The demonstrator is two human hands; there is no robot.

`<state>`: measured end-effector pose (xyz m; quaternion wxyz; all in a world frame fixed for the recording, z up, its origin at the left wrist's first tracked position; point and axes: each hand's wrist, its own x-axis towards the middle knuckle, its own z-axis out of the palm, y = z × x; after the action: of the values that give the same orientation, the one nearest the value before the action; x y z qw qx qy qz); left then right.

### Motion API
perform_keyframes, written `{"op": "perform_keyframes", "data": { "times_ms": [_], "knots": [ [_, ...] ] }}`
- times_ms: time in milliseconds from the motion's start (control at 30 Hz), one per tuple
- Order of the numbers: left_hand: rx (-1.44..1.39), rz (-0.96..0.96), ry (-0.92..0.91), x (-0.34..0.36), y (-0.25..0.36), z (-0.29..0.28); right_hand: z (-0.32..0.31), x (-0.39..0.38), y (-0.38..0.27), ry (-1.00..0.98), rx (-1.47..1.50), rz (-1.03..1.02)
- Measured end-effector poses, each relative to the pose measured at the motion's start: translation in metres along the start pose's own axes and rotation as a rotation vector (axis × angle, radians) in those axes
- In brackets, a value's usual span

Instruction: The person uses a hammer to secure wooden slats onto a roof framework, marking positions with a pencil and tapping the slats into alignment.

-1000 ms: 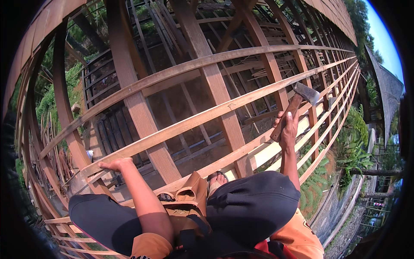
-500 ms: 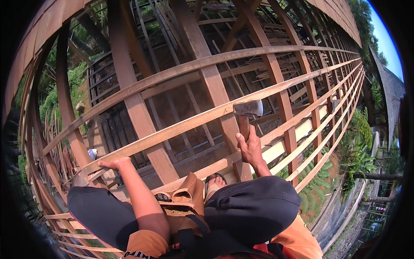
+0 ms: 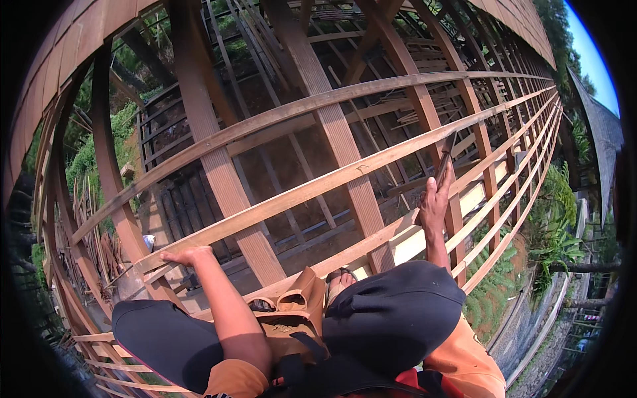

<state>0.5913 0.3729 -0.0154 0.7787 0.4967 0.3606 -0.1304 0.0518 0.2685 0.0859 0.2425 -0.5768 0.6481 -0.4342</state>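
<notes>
My left hand (image 3: 188,256) grips the left end of a pale wooden batten (image 3: 292,200) that lies slantwise across several rafters (image 3: 345,152); its fingertips are partly hidden at the batten's edge. To the right, my right hand (image 3: 434,204) is closed round the wooden handle of a hatchet (image 3: 448,146). Its head now shows nearly edge-on, over the batten near another rafter. A small dark mark sits on the batten where it crosses the middle rafter. Between my knees hangs a brown tool pouch (image 3: 292,312) with open pockets.
More battens (image 3: 494,192) run parallel across the rafters toward the far right, with open gaps between them. The ground lies below through the gaps. My sandalled foot (image 3: 341,281) stands on the frame. Overlapping brown shingles (image 3: 66,56) edge the upper left; green plants (image 3: 554,232) grow at right.
My right hand has moved right with the hatchet, from the middle rafter toward the one beyond it, and the head has turned edge-on. My left hand stays at the batten's end.
</notes>
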Motion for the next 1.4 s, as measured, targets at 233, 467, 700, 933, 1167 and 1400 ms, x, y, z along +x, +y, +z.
{"op": "perform_keyframes", "data": {
  "times_ms": [233,467,700,933,1167,1400],
  "knots": [
    [0.014,0.050,0.040,-0.017,0.008,0.001,-0.060,0.059,0.001,0.271,1.016,0.197],
    [0.023,-0.062,0.045,0.016,0.000,0.002,0.048,-0.020,-0.018,-0.804,0.508,0.545],
    [-0.003,0.046,0.064,0.027,0.002,-0.003,0.090,-0.080,-0.066,-0.459,-0.037,-0.385],
    [0.002,-0.006,0.046,0.010,-0.002,-0.001,0.086,-0.072,-0.056,-0.792,-0.639,-0.459],
    [0.027,0.061,0.035,-0.060,0.010,0.010,-0.056,0.025,0.020,0.130,0.646,0.396],
    [-0.008,0.073,-0.002,0.007,-0.013,0.004,-0.022,0.070,0.059,0.237,1.129,0.332]
  ]
}}
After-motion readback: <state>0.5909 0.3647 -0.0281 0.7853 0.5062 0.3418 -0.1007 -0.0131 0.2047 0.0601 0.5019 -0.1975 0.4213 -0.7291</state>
